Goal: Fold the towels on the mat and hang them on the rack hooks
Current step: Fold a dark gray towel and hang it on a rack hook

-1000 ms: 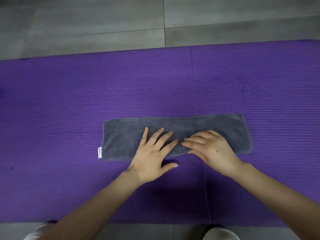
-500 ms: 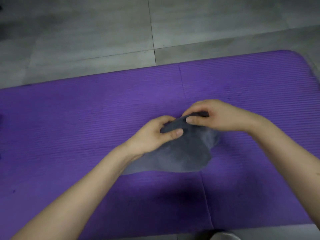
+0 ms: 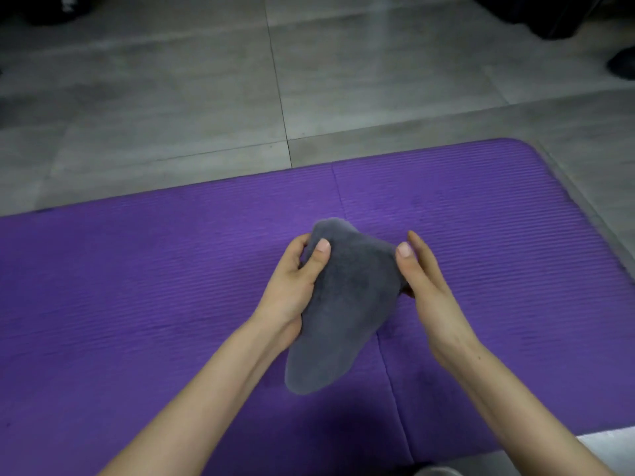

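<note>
Towel [image 3: 343, 304]: grey, plush, bunched | both hands pinch | ribbed purple mat [image 3: 137, 286]

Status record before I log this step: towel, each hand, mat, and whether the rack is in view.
towel: grey towel, bunched, held up over the mat, lower end hanging down
left: left hand grips the towel's upper left part, thumb on the front
right: right hand pinches the towel's upper right edge with the thumb
mat: purple mat, lying on the grey tiled floor
contact with mat: cannot tell whether the towel's lower end touches it
rack: not in view
other towels: none visible
</note>
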